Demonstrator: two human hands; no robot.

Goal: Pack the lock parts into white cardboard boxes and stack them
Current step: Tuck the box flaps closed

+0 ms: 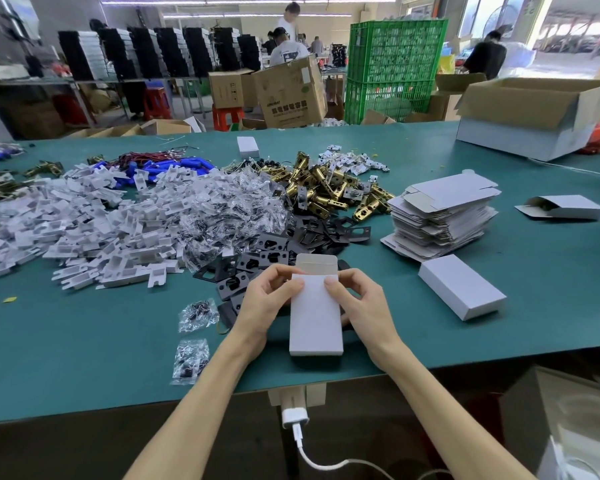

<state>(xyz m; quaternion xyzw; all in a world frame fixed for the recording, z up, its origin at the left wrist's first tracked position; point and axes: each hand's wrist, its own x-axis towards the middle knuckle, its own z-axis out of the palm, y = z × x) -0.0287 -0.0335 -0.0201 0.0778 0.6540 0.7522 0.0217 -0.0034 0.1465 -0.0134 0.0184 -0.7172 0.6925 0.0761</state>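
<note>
While its top flap stands open, the white box [316, 317] is held near the green table's [84, 341] front edge, the left hand [267, 303] curled around its nine-o'clock side and the right hand [361, 306] pinching its three-o'clock side. A closed box [461, 291] lies at three o'clock, flat cartons [440, 216] at two, black plates [267, 258] at eleven.

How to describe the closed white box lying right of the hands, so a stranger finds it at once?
On the green table, find the stack of flat unfolded cartons on the right half. Just in front of it, nearer the person, lies the closed white box. Unlike the held box, its flap is shut and no hand touches it.
</note>
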